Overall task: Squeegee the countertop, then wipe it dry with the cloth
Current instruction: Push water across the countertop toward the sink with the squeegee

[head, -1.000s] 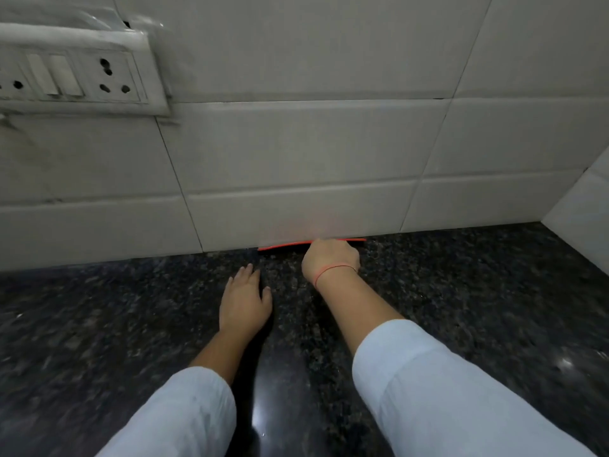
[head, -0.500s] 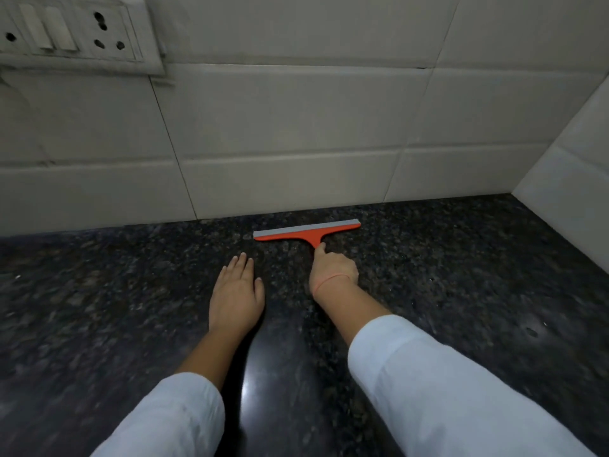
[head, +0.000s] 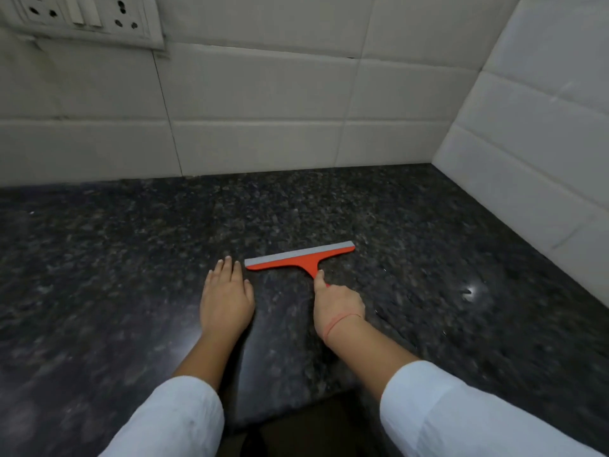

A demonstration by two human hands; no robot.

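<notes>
An orange squeegee with a grey rubber blade lies with its blade on the dark speckled granite countertop, about midway between the back wall and the front edge. My right hand is shut on its handle, index finger stretched along the neck; most of the handle is hidden inside the fist. My left hand rests flat on the counter just left of the blade, fingers together, holding nothing. No cloth is in view.
White tiled walls close the counter at the back and on the right, forming a corner. A switch and socket plate sits on the back wall at upper left. The counter's front edge runs between my sleeves.
The squeegee has been pulled from the foot of the back wall toward me across the counter. My left hand slid back along with it.
</notes>
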